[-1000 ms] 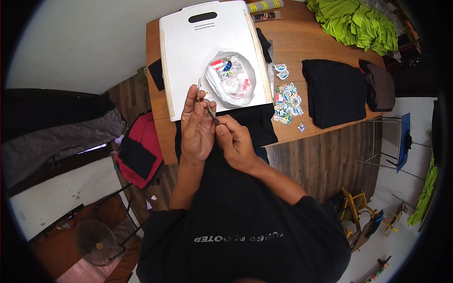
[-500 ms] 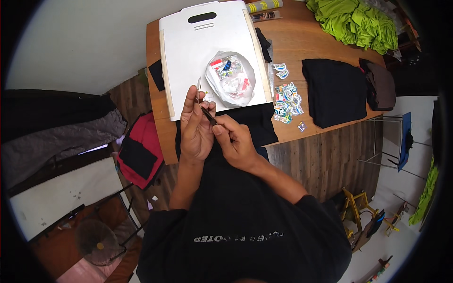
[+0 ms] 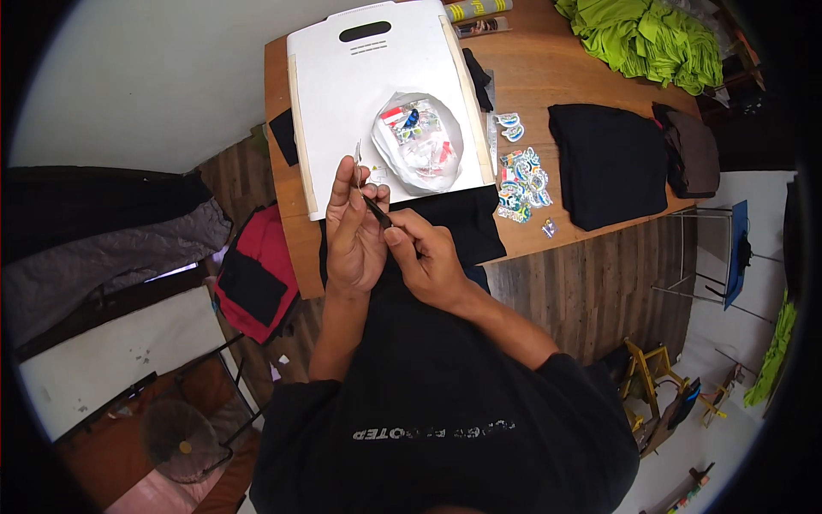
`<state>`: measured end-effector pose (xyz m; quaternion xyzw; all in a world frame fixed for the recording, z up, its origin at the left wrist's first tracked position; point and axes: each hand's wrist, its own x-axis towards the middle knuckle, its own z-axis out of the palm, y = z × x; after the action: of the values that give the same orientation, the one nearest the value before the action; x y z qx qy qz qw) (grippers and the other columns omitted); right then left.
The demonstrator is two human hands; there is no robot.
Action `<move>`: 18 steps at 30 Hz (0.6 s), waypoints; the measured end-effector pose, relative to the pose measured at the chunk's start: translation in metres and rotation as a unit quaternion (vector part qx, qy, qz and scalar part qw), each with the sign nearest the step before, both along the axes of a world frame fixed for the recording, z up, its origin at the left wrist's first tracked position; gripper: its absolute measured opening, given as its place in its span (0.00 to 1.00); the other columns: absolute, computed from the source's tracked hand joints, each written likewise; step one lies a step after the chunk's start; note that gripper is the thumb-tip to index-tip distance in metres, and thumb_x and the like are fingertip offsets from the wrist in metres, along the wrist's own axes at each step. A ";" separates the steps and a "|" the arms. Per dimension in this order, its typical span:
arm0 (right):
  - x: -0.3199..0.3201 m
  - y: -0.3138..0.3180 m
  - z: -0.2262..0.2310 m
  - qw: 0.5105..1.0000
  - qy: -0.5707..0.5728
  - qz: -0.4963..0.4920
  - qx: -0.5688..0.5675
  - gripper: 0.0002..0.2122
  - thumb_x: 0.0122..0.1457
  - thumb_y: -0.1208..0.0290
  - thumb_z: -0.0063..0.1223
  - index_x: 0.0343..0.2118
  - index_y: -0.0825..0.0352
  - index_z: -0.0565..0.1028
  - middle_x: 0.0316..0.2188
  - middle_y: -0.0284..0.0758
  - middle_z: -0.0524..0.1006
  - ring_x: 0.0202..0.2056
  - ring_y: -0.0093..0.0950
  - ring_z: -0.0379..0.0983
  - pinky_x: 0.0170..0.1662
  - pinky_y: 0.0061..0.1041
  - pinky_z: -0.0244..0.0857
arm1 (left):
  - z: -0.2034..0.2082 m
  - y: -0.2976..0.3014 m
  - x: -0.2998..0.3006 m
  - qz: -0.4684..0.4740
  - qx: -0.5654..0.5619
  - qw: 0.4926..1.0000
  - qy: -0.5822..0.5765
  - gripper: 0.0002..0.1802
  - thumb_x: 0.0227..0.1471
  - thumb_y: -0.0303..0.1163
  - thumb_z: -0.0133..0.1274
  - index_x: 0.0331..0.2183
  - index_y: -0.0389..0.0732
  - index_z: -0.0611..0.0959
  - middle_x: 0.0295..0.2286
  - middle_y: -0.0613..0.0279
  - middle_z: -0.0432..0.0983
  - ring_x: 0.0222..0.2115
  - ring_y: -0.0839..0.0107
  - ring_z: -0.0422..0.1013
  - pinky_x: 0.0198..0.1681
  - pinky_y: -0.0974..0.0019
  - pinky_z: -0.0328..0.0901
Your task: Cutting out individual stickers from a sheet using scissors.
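Upright before the white board (image 3: pixel 338 103), my left hand (image 3: pixel 356 257) pinches a small thin whitish piece (image 3: pixel 358 152), seen edge-on, so its kind cannot be made out. My right hand (image 3: pixel 428 270) grips a slim dark tool (image 3: pixel 377 211). Its tip reaches to the piece between my left fingers, but whether it touches is hidden. Just beyond both hands, a white plastic bag (image 3: pixel 455 154) lies rolled open on the board with printed scraps inside. Black cloth (image 3: pixel 467 224) sticks out from under the board's near edge.
Cut-out stickers (image 3: pixel 524 184) lie in a pile on the wooden table (image 3: pixel 527 94). To their right are folded black fabric (image 3: pixel 606 167) and a brown folded piece (image 3: pixel 692 154). Lime-green cloth (image 3: pixel 642 43) is heaped at the back. A red bag (image 3: pixel 257 278) is on the floor at left.
Both hands keep almost the same place and grip. The view has shifted very slightly; nothing has been let go or taken up.
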<state>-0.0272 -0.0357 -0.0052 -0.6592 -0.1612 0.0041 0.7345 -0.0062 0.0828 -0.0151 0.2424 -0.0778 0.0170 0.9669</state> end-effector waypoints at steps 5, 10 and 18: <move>-0.001 0.000 0.000 0.998 -0.048 -0.021 0.021 0.08 0.64 0.74 0.47 0.42 0.73 0.72 0.18 0.36 0.68 0.18 0.16 0.61 0.20 0.20 0.53 | 0.001 0.000 0.000 -0.001 -0.004 1.000 0.007 0.25 0.59 0.23 0.48 0.57 0.38 0.66 0.47 0.60 0.68 0.41 0.77 0.68 0.54 0.68 0.60; -0.003 0.002 -0.003 1.000 -0.014 -0.010 0.005 0.08 0.64 0.74 0.46 0.42 0.73 0.71 0.18 0.34 0.67 0.19 0.14 0.60 0.21 0.19 0.53 | 0.002 -0.001 -0.001 -0.056 -0.051 0.997 0.002 0.24 0.59 0.22 0.46 0.57 0.38 0.66 0.47 0.60 0.69 0.41 0.77 0.68 0.53 0.68 0.61; -0.005 -0.009 -0.006 0.989 0.054 -0.011 0.134 0.10 0.67 0.68 0.41 0.38 0.71 0.70 0.17 0.23 0.63 0.20 0.10 0.54 0.22 0.15 0.48 | 0.008 0.004 -0.002 0.036 0.055 0.997 0.033 0.22 0.55 0.16 0.48 0.53 0.34 0.71 0.46 0.59 0.73 0.44 0.75 0.69 0.52 0.68 0.64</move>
<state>-0.0322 -0.0448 -0.0117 -0.5550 -0.1127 0.0101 0.8241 -0.0084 0.0870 -0.0075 0.2980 -0.0378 0.0396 0.9530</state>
